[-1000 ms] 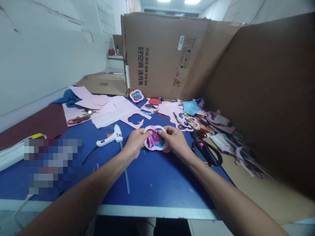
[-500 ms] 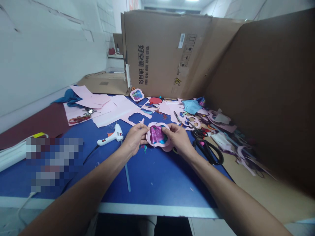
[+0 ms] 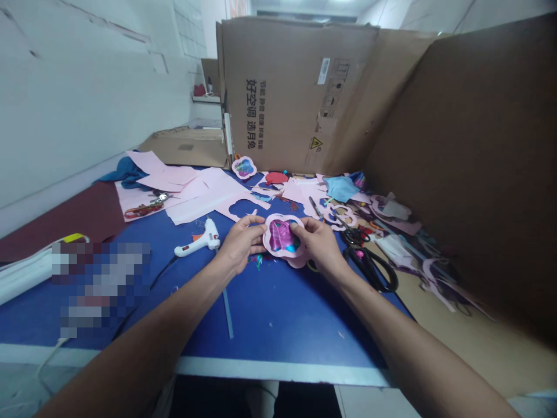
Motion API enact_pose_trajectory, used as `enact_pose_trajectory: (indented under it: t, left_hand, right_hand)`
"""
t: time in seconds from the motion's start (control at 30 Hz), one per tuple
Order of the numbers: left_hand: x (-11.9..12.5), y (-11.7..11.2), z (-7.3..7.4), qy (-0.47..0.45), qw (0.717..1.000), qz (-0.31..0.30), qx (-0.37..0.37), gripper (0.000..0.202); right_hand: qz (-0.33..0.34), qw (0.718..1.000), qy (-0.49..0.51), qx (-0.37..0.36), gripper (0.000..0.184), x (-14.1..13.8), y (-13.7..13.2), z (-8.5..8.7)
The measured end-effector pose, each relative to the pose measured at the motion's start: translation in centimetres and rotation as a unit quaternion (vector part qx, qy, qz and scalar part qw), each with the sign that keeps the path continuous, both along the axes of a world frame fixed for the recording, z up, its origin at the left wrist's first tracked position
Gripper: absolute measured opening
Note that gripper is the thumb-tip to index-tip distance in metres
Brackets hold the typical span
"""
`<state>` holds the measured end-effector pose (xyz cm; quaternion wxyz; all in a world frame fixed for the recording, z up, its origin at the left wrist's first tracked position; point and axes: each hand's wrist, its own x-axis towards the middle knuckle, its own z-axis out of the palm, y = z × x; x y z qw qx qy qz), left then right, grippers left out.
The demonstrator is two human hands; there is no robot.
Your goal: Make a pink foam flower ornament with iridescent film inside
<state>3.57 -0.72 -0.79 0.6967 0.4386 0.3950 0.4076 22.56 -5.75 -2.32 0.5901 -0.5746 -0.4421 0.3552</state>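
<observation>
Pinches a pink, purple-centered paper flower (image 3: 284, 238) between left hand (image 3: 239, 245) and right hand (image 3: 322, 246), above a blue counter (image 3: 287, 313), near a white glue gun (image 3: 198, 243).

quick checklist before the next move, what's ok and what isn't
1. Right grip on the flower-shaped piece: ok, thumb on its front.
2. Left grip firm: cannot tell; fingers are at the piece's left edge.
3. Pink part behind lined up with the front: not ok, it sticks out at the lower right.
4. Glue gun heat: cannot tell; it lies left of the left grip.
5. Black-handled tool out of the right grip: ok, it lies to the right.
</observation>
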Motion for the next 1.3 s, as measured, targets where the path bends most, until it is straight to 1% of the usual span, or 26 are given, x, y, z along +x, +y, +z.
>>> enact_pose_trajectory:
  t: [0.13, 0.2, 0.33, 0.47, 0.73, 0.8, 0.87, 0.97, 1.07, 1.13, 1.23, 1.3]
  left_hand:
    - [0.2, -0.4, -0.3, 0.039, 0.997, -0.066, -0.018, 0.038]
    - [0.3, -0.5, -0.6, 0.053, 0.995, -0.079, -0.013, 0.04]
    - [0.6, -0.6, -1.1, 0.07, 0.995, -0.067, -0.003, 0.038]
    - [0.7, -0.5, -1.3, 0.086, 0.994, -0.06, 0.009, 0.036]
    - [0.7, -0.5, -1.2, 0.076, 0.995, -0.063, 0.005, 0.039]
    - [0.7, -0.5, -1.0, 0.079, 0.995, -0.062, 0.003, 0.037]
    - [0.6, -0.4, -0.8, 0.08, 0.995, -0.061, 0.0, 0.03]
    - [0.4, -0.3, -0.3, 0.064, 0.997, -0.039, -0.006, 0.019]
    - [0.0, 0.0, 0.0, 0.027, 1.0, 0.003, 0.004, 0.02]
    - [-0.1, 0.2, 0.0, 0.009, 1.0, 0.019, 0.016, 0.019]
    - [-0.2, 0.3, -0.1, 0.008, 0.999, 0.017, 0.026, 0.016]
    - [-0.3, 0.3, -0.1, 0.011, 0.999, 0.012, 0.028, 0.017]
  right_hand:
    - [-0.002, 1.0, -0.006, 0.005, 0.036, 0.0, 0.0, 0.0]
    - [0.001, 1.0, -0.003, 0.006, 0.036, -0.1, 0.0, 0.0]
    - [0.011, 1.0, 0.005, 0.007, 0.036, -0.3, -0.1, 0.1]
    - [0.018, 1.0, 0.014, 0.009, 0.037, -0.3, -0.1, 0.1]
    - [0.022, 0.999, 0.02, 0.012, 0.037, -0.3, 0.0, 0.0]
    - [0.025, 0.999, 0.024, 0.01, 0.036, -0.2, 0.0, -0.1]
    - [0.026, 0.999, 0.027, 0.009, 0.036, -0.2, 0.0, -0.1]
    - [0.022, 0.999, 0.026, 0.01, 0.038, -0.2, 0.0, -0.2]
    - [0.012, 1.0, 0.02, 0.01, 0.039, -0.2, 0.0, -0.1]
    - [0.008, 1.0, 0.015, 0.007, 0.04, -0.2, -0.1, 0.0]
    - [0.004, 1.0, 0.012, 0.003, 0.04, -0.2, -0.1, 0.0]
    - [0.003, 1.0, 0.01, -0.001, 0.04, -0.2, 0.0, -0.1]
